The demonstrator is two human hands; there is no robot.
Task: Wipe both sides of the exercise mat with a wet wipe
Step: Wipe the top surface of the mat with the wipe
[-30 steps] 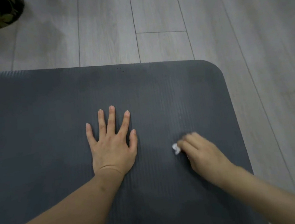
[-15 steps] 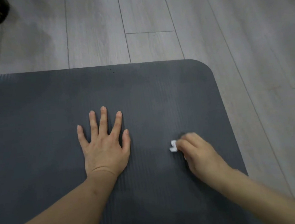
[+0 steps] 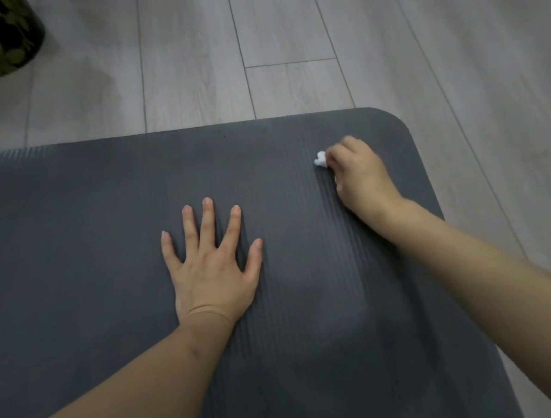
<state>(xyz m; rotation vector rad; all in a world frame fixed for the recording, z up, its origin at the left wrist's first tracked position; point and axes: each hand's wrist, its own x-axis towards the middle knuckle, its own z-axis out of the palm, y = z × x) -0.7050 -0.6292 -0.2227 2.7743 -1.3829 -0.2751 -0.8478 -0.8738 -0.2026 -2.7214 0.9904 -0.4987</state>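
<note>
One mat: the ribbed exercise mat (image 3: pixel 103 222) lies flat on the floor (image 3: pixel 190 67); probably soft and floppy, best lifted at its far right corner.
Left hand (image 3: pixel 211 270): fingers spread flat mid-mat, holding nothing.
Right hand (image 3: pixel 360 175): curled round one wet wipe (image 3: pixel 320 159), near that corner.

Left hand (image 3: pixel 211 270) flat, palm down, fingers straight and spread, forearm running back to the lower left, right hand (image 3: pixel 359 177) farther forward, knuckles up, fingers curled in a pinching grip, right forearm stretched out from the lower right
</note>
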